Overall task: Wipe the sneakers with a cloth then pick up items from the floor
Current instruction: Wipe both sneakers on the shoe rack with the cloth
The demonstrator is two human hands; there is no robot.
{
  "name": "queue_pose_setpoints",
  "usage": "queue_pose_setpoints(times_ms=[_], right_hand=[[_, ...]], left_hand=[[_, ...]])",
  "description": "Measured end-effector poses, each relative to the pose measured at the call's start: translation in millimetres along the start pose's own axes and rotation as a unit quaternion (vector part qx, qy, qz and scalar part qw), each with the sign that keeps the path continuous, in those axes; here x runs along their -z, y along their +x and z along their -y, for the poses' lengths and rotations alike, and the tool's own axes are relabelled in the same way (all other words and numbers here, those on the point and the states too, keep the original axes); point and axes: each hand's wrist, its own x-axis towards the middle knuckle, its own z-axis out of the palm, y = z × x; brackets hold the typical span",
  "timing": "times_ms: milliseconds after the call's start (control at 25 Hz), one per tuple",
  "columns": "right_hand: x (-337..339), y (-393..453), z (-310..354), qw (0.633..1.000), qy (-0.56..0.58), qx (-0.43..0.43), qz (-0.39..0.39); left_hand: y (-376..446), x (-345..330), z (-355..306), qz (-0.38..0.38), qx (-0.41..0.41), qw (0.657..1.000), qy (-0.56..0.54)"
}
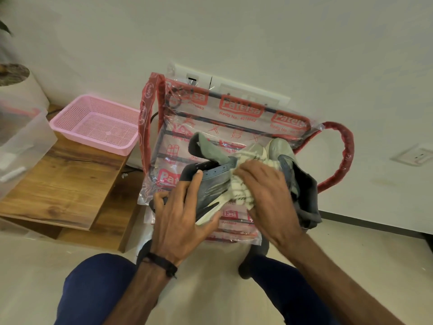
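A grey-blue sneaker with a white sole lies on the seat of a plastic-wrapped chair. My left hand grips its heel end, thumb and fingers curled round the shoe. My right hand holds a bunched white cloth pressed against the sneaker's side and lace area. A second sneaker, grey with a pale toe, lies just to the right, partly hidden behind my right hand.
A pink perforated basket sits on a low wooden table at the left, beside a clear plastic box and a white plant pot. The wall with sockets stands behind the chair. My knees are below.
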Motion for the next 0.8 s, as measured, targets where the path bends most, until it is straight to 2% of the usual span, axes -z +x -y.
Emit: queue_pose_setpoints(times_ms=[80,160,240,320,360,400,520,560,720,800], right_hand=[[-6.0,-14.2,23.2,0.996,-0.007,0.091,0.02],[-5.2,-15.4,18.6,0.992,-0.034,0.12,0.02],[-3.8,2.0,-5.6,0.997,-0.049,0.054,0.002],[-2.0,24.8,-21.0,0.999,-0.006,-0.035,-0.015],[-2.3,30.6,-18.1,0.999,0.003,-0.041,-0.019],[-5.2,30.5,-10.5,1.0,-0.002,-0.013,-0.014],[-2.3,12.3,9.0,0.984,-0.038,0.169,0.046],[4.9,14.4,-0.6,0.979,-0.058,0.189,0.052],[17.9,44.4,-41.9,0.998,-0.014,0.041,0.039],[13.2,33.8,-25.2,0.994,-0.031,0.084,0.056]], left_hand=[[-0.1,2.3,5.1,0.006,0.013,1.0,-0.021],[0.9,3.9,7.5,0.013,0.022,0.999,-0.029],[4.7,2.7,6.1,0.012,0.024,0.999,-0.024],[7.4,-0.1,4.4,0.004,0.025,0.999,-0.022],[7.7,-1.2,4.9,0.002,0.029,0.999,-0.028],[7.0,-1.2,6.7,0.0,0.035,0.999,-0.036],[2.2,0.9,12.4,-0.008,0.035,0.999,-0.039],[1.4,0.9,11.1,-0.011,0.027,0.999,-0.034],[2.1,-3.6,-3.9,-0.013,-0.004,1.0,-0.005],[-0.5,-5.6,-5.1,-0.012,0.006,1.0,-0.001]])
